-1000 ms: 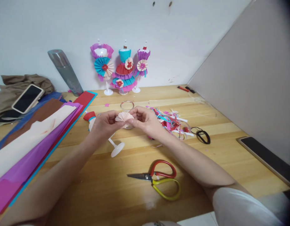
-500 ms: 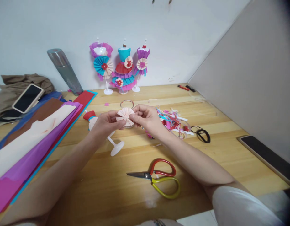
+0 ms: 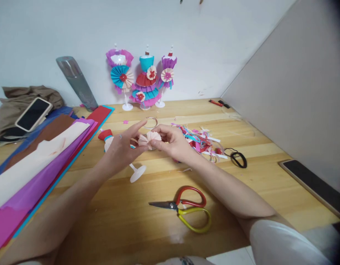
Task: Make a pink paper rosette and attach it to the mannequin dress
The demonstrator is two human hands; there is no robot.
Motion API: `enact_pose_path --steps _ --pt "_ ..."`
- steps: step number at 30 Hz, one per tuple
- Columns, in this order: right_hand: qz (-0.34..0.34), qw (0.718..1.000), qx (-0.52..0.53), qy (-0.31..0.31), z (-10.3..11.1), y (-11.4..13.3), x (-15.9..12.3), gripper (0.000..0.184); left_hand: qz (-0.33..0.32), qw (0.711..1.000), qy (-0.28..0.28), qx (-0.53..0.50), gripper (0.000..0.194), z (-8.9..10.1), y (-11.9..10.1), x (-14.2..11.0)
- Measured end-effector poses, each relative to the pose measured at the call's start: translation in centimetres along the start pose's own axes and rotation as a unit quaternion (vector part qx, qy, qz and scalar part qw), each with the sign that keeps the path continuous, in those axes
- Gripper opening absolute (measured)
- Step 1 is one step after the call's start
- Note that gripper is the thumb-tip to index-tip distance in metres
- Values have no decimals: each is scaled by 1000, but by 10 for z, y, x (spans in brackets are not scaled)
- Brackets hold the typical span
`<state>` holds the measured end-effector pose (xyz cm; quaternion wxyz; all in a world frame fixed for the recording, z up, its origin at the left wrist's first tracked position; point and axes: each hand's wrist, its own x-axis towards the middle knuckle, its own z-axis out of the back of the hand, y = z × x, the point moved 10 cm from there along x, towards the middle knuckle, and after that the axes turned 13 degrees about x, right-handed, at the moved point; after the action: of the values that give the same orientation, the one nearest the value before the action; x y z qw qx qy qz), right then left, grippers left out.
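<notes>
A small pale-peach pleated paper rosette [image 3: 149, 139] is between my two hands above the table. My right hand [image 3: 172, 142] pinches it, thumb in front and fingers behind. My left hand [image 3: 122, 145] has its thumb at the rosette's lower edge and other fingers curled partly behind it, while its index finger is raised away. Below my left hand lies a white mini dress-form stand [image 3: 138, 173] with a red and blue paper top [image 3: 105, 134]; my hand hides its middle. Red-and-yellow-handled scissors [image 3: 178, 207] lie nearer me, blades pointing left.
Three dressed mini mannequins [image 3: 146, 79] stand against the wall. Coloured paper sheets [image 3: 45, 154] are stacked left, near a phone [image 3: 34, 114] and a leaning bottle [image 3: 77, 82]. Paper scraps [image 3: 203, 141] and a black hair tie [image 3: 238, 160] lie right. A tape roll [image 3: 151, 121] sits behind my hands.
My left index finger has lifted off the rosette and spread upward. The rosette has tilted, showing a narrower, bunched fan. My right hand keeps its pinch.
</notes>
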<state>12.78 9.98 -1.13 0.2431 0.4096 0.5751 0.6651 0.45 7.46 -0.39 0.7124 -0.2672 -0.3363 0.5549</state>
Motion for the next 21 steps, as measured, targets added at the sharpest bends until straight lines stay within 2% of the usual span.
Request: enact_pose_path --steps 2,4,7,10,12,15,18,20,21 --pt "53 996 -71 -5 2 12 -2 13 -5 998 41 -50 81 2 -1 1" --pt "122 980 -155 2 2 26 -5 8 15 991 83 -105 81 3 2 1" --pt "218 948 -231 38 -6 42 -13 7 57 977 121 -166 60 1 8 -1" --pt "276 924 -258 64 -13 48 -20 14 67 970 120 -202 47 -6 8 -2" --pt "282 920 -265 68 -14 48 -21 24 68 969 108 -210 41 -10 7 -2" --pt "253 936 -239 56 -8 45 -17 37 64 975 57 -206 32 -6 7 0" --pt "222 956 -186 48 -2 44 -15 34 50 981 -2 -188 26 4 4 0" --pt "211 959 -181 47 -2 44 -15 27 36 986 -35 -159 23 10 1 -1" --pt "208 958 -192 47 -4 43 -16 30 29 988 -50 -143 22 13 -1 -2"
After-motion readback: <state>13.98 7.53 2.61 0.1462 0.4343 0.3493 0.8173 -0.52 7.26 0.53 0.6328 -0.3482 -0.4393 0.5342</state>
